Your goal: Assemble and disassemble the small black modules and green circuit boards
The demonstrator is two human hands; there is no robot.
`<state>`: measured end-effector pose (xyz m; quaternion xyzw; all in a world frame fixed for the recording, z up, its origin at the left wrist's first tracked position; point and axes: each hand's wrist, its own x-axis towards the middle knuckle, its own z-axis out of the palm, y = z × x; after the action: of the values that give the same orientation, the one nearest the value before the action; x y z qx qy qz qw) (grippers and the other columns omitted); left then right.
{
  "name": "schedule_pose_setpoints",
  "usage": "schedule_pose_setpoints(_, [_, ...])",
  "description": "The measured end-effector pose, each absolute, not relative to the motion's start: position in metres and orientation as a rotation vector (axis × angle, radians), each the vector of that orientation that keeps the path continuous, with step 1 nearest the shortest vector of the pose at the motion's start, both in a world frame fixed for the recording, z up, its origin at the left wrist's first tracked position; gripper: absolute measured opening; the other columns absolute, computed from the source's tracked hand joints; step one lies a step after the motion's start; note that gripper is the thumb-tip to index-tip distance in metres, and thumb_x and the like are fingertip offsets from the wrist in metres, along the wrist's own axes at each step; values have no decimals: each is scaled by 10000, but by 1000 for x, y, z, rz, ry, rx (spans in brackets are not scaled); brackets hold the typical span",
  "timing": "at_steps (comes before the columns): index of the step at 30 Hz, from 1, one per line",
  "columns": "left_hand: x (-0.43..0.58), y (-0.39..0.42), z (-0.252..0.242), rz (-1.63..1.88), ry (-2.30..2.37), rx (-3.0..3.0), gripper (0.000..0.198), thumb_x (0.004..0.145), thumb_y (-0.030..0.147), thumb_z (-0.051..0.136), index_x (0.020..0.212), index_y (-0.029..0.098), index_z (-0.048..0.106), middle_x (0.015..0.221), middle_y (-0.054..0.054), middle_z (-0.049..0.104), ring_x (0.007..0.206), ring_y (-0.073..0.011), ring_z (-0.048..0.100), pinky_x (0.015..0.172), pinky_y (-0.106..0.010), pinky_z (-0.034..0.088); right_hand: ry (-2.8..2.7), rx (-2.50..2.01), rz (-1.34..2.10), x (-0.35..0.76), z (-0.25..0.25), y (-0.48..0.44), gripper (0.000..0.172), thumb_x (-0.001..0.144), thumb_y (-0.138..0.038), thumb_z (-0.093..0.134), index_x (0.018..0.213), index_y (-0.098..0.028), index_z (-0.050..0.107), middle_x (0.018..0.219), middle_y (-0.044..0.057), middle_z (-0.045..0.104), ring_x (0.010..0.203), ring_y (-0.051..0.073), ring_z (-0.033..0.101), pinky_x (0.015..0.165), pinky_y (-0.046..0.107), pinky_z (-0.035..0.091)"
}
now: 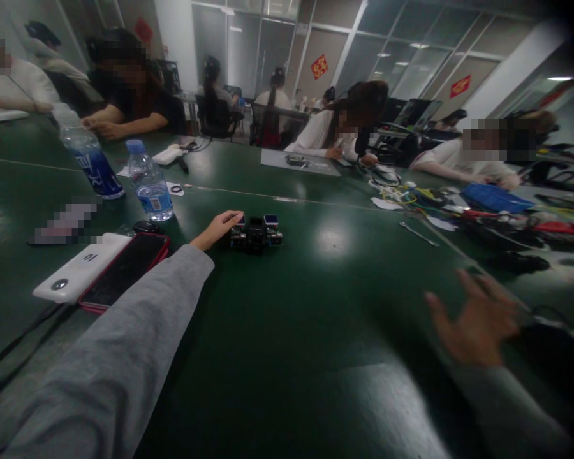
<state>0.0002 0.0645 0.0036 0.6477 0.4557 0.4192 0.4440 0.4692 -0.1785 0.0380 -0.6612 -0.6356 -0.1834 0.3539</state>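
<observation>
A small black electronic gadget (256, 234) sits on the green tabletop in front of me. It has a dark middle block, a board-like module on each side, and a bluish square panel on top of each side. My left hand (220, 228) reaches forward and grips its left end; part of that end is hidden behind the fingers. Off to the right, my right hand (478, 319) is raised above the table with fingers apart, smeared by motion, and nothing shows in it.
On the left are a red-edged phone (127, 271), a white power bank (83, 264), a small water bottle (149, 185) and a larger blue-labelled bottle (93, 156). A wrench (418, 234) lies at right, before tangled cables and a blue pouch (497, 198). Several people sit across the table.
</observation>
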Motion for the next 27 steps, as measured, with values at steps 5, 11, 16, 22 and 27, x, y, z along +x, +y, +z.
schedule_pose_setpoints(5, [0,60,7,1032,1145,1674,488,890,513,529,1237,182,612,1260,-96,634,1165,-254,573,1000,-406,448,-2078,-1474,-158,313,13,-112,572,951,-464,423,1486,-328,272,1494,126,324,1365,358,341,1029,629,361])
schedule_pose_setpoints(11, [2,56,13,1032,1149,1672,467,905,486,522,1237,170,607,1236,-95,648,1157,-258,577,1014,-411,438,-2112,-1314,-31,240,8,-35,465,850,-286,578,1305,-232,497,1442,145,339,1336,369,361,1013,581,421])
schedule_pose_setpoints(16, [2,56,13,1037,1134,1648,479,898,487,530,1237,156,604,1247,-104,644,1155,-246,584,1016,-388,436,-1957,-1276,230,249,2,-17,312,853,-322,581,1144,-209,564,1217,122,536,1095,277,575,915,487,515])
schedule_pose_setpoints(22, [1,61,7,1041,1123,1648,491,881,515,536,1223,171,619,1243,-97,648,1142,-245,589,1003,-391,442,-1668,-1305,444,256,-7,-11,276,905,-388,506,1094,-188,537,1060,113,652,986,250,627,898,466,508])
schedule_pose_setpoints(27, [0,66,3,1047,1119,1666,491,865,533,551,1206,190,640,1256,-89,639,1145,-251,582,1029,-403,418,-1681,-1368,266,257,-9,-7,348,914,-421,485,1142,-163,537,1072,145,623,1025,276,585,910,491,480])
